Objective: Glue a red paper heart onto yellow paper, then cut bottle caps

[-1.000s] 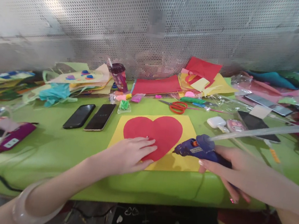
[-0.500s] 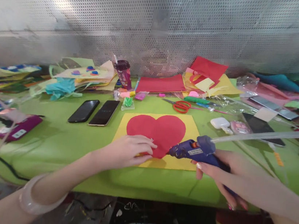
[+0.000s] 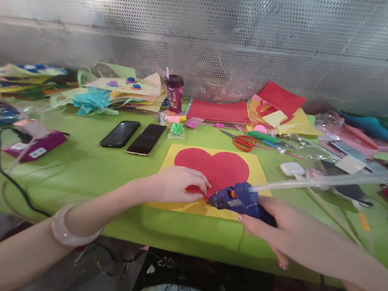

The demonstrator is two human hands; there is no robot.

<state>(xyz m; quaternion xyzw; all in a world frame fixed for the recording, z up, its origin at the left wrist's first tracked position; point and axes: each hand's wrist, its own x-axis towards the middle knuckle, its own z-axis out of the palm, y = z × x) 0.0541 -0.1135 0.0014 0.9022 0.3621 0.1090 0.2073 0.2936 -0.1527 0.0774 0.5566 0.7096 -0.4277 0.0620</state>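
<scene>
A large red heart (image 3: 227,168) cut from sheet material lies on a yellow sheet (image 3: 259,172) in the middle of the table. My left hand (image 3: 182,183) is at the heart's lower left side, thumb and fingers curled around its edge, which looks slightly raised there. My right hand (image 3: 286,229) grips a blue hot glue gun (image 3: 240,200) from the right. The gun's nozzle points left at the heart's lower tip, close to my left fingertips. A long clear glue stick (image 3: 321,180) sticks out of the gun's back. The nozzle's very end is hard to make out.
Two phones (image 3: 120,134) lie left of the yellow sheet, and red-handled scissors (image 3: 244,142) behind it. A lidded cup (image 3: 174,93) stands at the back among coloured sheets. A purple power strip (image 3: 42,145) with a black cord is at left. An earbud case (image 3: 291,168) sits at right.
The glue gun has moved left and down along the heart, with its nozzle nearer my left fingers. My left fingers have curled in more at the heart's edge. The whole view has shifted slightly.
</scene>
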